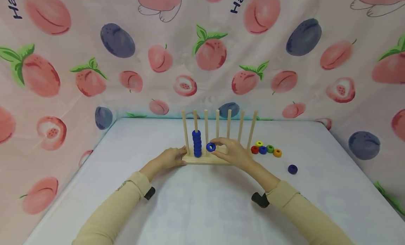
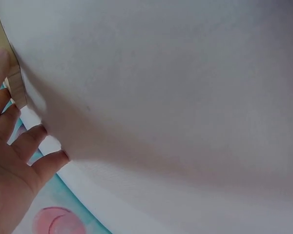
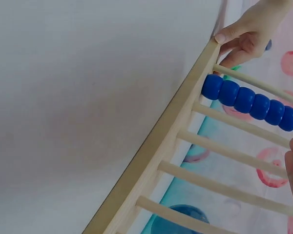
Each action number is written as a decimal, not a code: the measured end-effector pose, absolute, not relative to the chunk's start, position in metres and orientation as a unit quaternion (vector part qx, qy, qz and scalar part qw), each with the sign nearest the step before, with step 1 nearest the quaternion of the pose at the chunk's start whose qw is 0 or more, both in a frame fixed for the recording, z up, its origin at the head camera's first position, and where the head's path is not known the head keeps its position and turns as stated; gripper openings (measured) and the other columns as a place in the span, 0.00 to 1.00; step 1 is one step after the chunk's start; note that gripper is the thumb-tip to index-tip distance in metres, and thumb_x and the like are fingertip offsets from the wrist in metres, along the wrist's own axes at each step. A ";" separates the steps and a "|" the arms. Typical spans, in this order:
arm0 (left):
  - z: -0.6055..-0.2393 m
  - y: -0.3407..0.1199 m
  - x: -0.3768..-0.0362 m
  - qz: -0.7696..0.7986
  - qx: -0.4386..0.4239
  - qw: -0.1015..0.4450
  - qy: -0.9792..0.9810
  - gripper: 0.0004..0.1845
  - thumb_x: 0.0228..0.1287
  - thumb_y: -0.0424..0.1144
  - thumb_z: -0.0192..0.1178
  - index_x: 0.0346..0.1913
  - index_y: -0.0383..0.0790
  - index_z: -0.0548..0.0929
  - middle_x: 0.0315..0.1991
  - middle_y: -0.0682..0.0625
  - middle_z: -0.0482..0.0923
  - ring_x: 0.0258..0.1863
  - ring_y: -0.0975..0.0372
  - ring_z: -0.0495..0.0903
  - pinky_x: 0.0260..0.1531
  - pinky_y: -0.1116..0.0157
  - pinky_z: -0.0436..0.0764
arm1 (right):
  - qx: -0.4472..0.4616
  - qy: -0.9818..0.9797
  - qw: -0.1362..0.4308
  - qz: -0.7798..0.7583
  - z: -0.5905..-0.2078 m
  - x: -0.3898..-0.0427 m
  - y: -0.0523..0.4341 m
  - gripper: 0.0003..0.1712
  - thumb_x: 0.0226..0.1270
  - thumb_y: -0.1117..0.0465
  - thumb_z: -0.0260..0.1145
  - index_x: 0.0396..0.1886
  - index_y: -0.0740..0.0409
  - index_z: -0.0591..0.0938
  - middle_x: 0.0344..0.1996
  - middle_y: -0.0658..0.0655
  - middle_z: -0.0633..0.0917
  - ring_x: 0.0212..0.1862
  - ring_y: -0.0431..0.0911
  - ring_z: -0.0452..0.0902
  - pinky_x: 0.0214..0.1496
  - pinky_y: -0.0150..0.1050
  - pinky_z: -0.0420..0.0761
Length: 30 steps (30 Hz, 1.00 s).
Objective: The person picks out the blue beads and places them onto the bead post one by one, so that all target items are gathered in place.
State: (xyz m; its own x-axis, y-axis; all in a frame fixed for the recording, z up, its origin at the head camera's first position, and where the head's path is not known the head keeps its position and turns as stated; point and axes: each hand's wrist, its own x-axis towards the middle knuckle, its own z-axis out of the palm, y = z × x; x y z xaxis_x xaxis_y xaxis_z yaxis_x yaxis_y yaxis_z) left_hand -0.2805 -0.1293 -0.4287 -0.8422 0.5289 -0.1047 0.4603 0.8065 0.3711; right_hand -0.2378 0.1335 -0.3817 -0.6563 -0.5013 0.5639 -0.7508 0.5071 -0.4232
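Observation:
A wooden rack (image 1: 205,160) with seven upright pegs stands mid-table. Several blue rings (image 1: 197,143) are stacked on its second peg from the left; the right wrist view shows the same blue stack (image 3: 249,100) and the rack's base (image 3: 156,156). My right hand (image 1: 215,146) pinches one blue ring (image 1: 210,147) just in front of the third peg. My left hand (image 1: 172,157) rests with fairly straight fingers (image 2: 5,109) against the left end of the base (image 2: 15,83). The left hand (image 3: 246,34) also shows in the right wrist view, thumb on the base's corner.
Right of the rack lie loose rings: red (image 1: 254,149), yellow (image 1: 259,144), blue (image 1: 263,150), green (image 1: 270,148) and orange (image 1: 277,153). A dark blue ring (image 1: 292,169) lies apart, nearer me. Fruit-print cloth walls enclose the white table (image 1: 202,210).

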 end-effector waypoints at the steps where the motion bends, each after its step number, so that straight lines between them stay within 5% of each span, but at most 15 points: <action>1: -0.429 -0.130 -0.281 0.170 0.259 0.104 0.945 0.31 0.55 0.49 0.58 0.61 0.40 0.66 0.63 0.45 0.60 0.60 0.46 0.64 0.59 0.52 0.64 | 0.369 -0.846 0.188 0.335 -0.381 -0.239 0.132 0.18 0.49 0.63 0.68 0.43 0.60 0.79 0.40 0.56 0.84 0.41 0.46 0.79 0.44 0.39 0.80; 30: -0.430 -0.132 -0.279 0.164 0.276 0.083 0.943 0.30 0.56 0.48 0.58 0.60 0.39 0.67 0.62 0.44 0.62 0.58 0.46 0.67 0.58 0.52 0.66 | 0.380 -0.814 0.238 0.370 -0.351 -0.245 0.101 0.19 0.51 0.62 0.67 0.45 0.60 0.78 0.41 0.55 0.82 0.41 0.43 0.76 0.45 0.36 0.79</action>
